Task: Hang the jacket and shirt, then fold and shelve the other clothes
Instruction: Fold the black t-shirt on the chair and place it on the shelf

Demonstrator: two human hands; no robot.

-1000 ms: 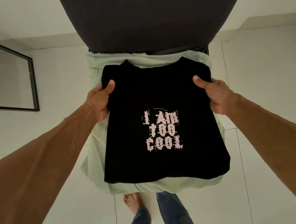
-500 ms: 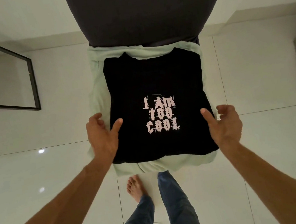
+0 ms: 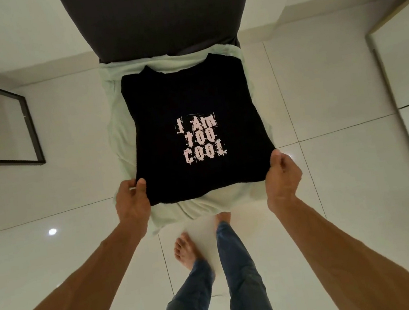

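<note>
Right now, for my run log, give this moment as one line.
phase: folding; black T-shirt: flat on pale green garment; left hand: pinches near-left corner; right hand: pinches near-right corner

We are seeing soft, even indoor light; glare is shining off the glossy floor [image 3: 52, 231], and the wide lens is bending the edges.

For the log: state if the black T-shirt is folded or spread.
Partly folded: black T-shirt lies flat, no sleeves showing; left hand and right hand pinch its near corners.
</note>
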